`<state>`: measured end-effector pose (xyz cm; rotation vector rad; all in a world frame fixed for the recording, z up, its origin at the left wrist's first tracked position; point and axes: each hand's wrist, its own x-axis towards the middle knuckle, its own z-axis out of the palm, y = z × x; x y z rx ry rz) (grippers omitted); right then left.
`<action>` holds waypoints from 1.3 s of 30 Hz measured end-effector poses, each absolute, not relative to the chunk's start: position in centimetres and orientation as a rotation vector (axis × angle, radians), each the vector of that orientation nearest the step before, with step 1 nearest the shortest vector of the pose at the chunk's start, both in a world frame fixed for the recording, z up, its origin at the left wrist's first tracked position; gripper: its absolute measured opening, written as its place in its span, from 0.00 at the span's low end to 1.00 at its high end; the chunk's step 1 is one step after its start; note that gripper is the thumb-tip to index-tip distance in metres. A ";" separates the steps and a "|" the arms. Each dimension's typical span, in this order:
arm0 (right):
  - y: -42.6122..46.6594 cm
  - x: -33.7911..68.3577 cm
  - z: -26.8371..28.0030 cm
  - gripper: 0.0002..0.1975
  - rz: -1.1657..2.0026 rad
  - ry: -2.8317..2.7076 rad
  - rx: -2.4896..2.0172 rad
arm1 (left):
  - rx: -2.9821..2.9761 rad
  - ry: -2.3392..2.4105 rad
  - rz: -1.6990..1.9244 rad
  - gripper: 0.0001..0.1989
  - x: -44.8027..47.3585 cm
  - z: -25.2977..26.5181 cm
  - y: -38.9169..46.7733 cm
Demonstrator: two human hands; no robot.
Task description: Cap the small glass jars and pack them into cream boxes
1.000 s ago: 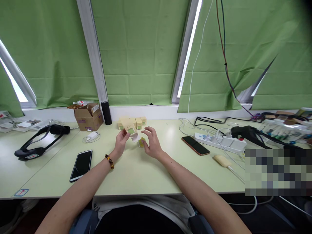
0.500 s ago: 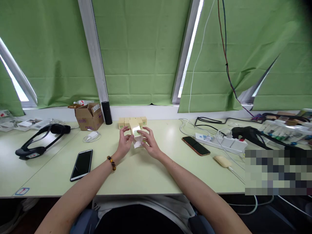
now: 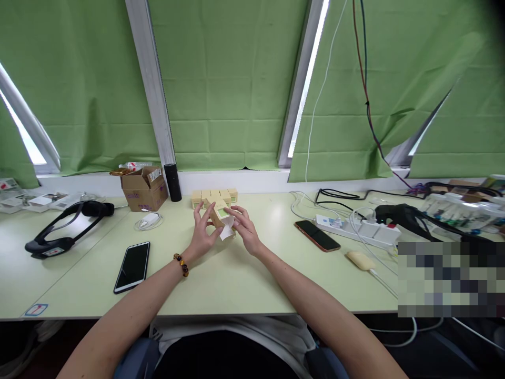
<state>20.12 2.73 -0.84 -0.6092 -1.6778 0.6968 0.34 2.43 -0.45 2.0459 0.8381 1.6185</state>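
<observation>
Between my hands is a small cream-coloured box [image 3: 218,211] with a green label, tilted, its white end flap [image 3: 227,232] hanging open toward me. My left hand [image 3: 204,231] grips the box from the left, thumb low and fingers along its side. On the right, my right hand [image 3: 245,230] holds the box near its open end, with fingers over the label; its thumb is mostly hidden. Just behind stands a row of several similar cream boxes [image 3: 233,196] against the wall.
Left on the table lie a phone [image 3: 133,267], a white charger with cable [image 3: 150,219], a cardboard box [image 3: 145,192], a black cylinder [image 3: 172,182] and a black headset [image 3: 71,226]. To the right are another phone [image 3: 316,235], a power strip [image 3: 357,230] and a cream mouse-shaped object [image 3: 360,260].
The box in my hands has turned and tilted, its open end swinging slightly right. My left fingers have shifted further along its side.
</observation>
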 end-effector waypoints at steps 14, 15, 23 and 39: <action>2.9 19.8 -0.6 0.22 0.851 -1.594 -0.586 | 1.884 0.857 1.645 0.23 0.5 -0.4 2.7; 3.0 19.8 -0.5 0.22 0.875 -1.587 -0.582 | 1.867 0.856 1.644 0.23 0.5 -0.4 2.8; 2.5 19.7 0.1 0.22 1.018 -1.555 -0.584 | 1.845 0.850 1.692 0.21 0.5 -0.3 2.9; 2.5 19.4 0.3 0.20 1.061 -1.477 -0.601 | 1.856 0.850 1.625 0.20 0.5 -0.4 2.7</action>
